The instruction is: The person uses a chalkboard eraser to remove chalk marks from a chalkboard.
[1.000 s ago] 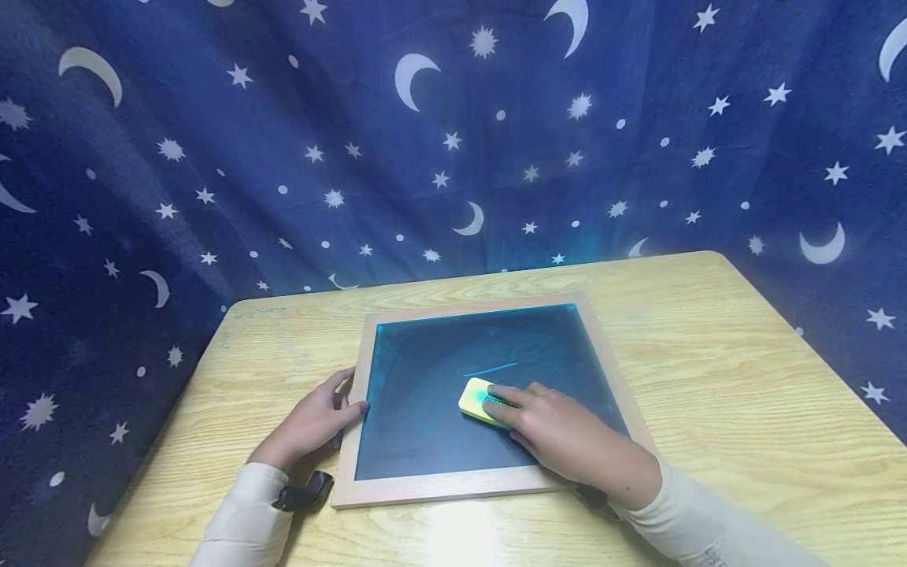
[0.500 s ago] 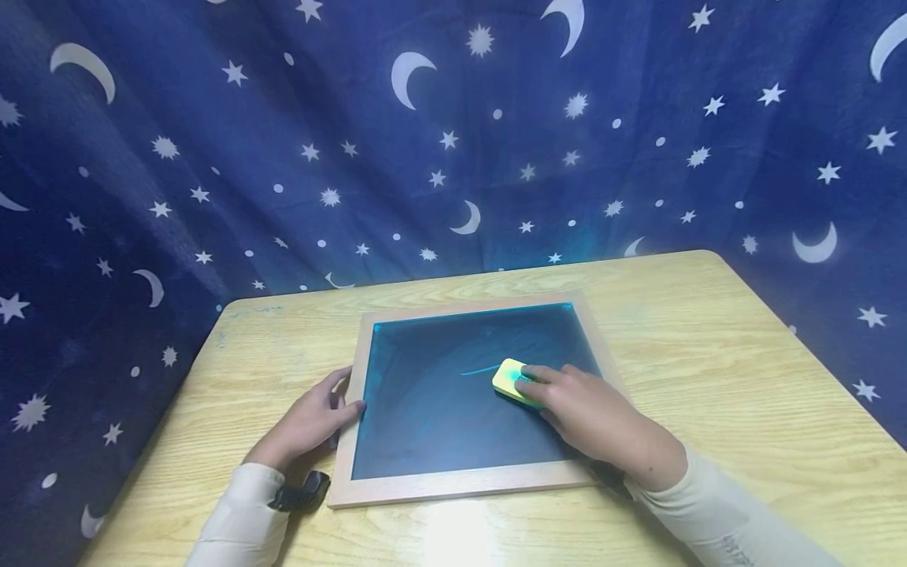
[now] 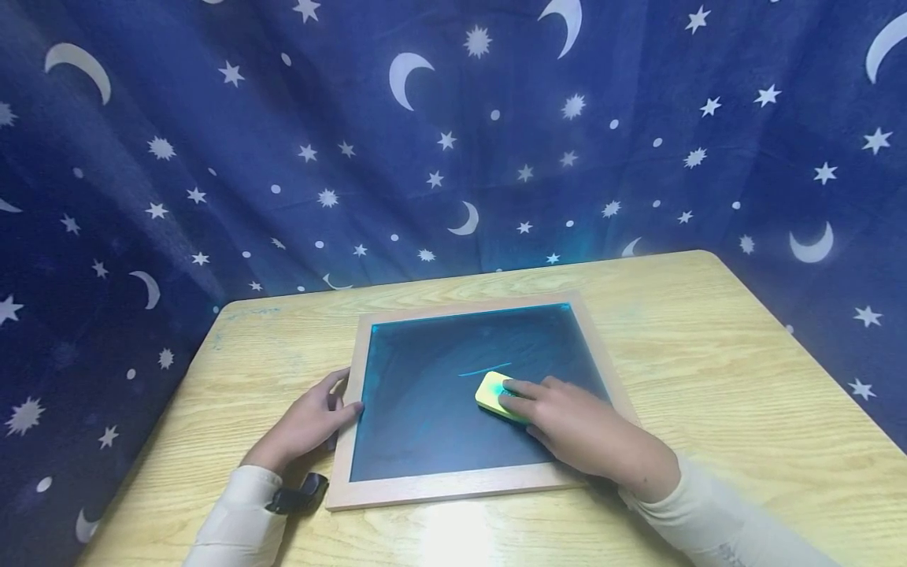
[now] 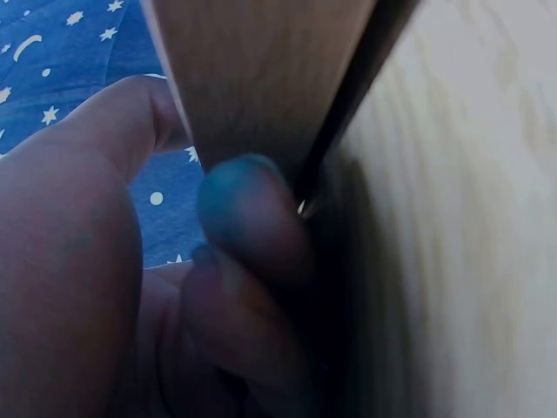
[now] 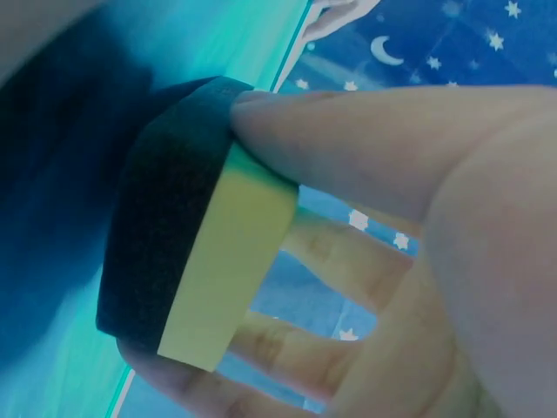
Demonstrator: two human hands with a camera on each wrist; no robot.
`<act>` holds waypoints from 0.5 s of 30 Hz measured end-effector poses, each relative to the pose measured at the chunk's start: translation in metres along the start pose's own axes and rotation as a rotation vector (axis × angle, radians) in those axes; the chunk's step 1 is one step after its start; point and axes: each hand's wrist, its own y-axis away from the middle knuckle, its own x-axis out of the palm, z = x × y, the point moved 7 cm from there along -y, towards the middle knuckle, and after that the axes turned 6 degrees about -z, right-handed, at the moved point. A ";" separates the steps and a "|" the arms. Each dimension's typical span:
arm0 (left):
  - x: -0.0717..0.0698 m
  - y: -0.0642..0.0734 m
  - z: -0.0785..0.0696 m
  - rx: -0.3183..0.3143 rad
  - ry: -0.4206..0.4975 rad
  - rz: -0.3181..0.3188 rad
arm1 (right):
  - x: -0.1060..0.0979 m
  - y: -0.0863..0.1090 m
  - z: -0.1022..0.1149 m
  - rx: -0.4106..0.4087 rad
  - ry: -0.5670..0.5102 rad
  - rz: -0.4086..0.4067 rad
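A framed chalkboard [image 3: 432, 425] lies on the table, smeared with faint blue chalk dust. A short blue chalk line [image 3: 485, 369] crosses it near the middle. My right hand [image 3: 574, 425] grips a yellow chalkboard eraser [image 3: 492, 391] just below that line. In the right wrist view the eraser's dark felt [image 5: 165, 218] faces the board, with the thumb along one side and fingers on the other; I cannot tell whether all the felt touches. My left hand [image 3: 308, 417] holds the wooden frame [image 3: 346, 457] at its left side, thumb on top. One fingertip [image 4: 235, 205] there is blue with chalk.
The light wooden table [image 3: 708, 378] extends beyond the board on every side. Blue chalk marks [image 3: 255, 313] spot its far left corner. A blue curtain [image 3: 383, 157] with moons and stars hangs behind and beside it. A black strap [image 3: 301, 496] circles the left wrist.
My right hand slid the eraser right and away, partly covering the chalk line, then back left and nearer. The line shows again. My left hand kept its place on the frame.
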 end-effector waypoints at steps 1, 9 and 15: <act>0.000 0.000 0.000 0.001 -0.003 -0.001 | 0.001 0.000 0.002 -0.007 -0.001 0.003; 0.000 -0.002 0.002 -0.003 -0.008 -0.006 | 0.006 0.002 0.026 -0.103 -0.059 0.029; 0.000 -0.003 0.003 0.005 -0.012 -0.003 | 0.009 0.004 0.032 -0.125 -0.060 0.019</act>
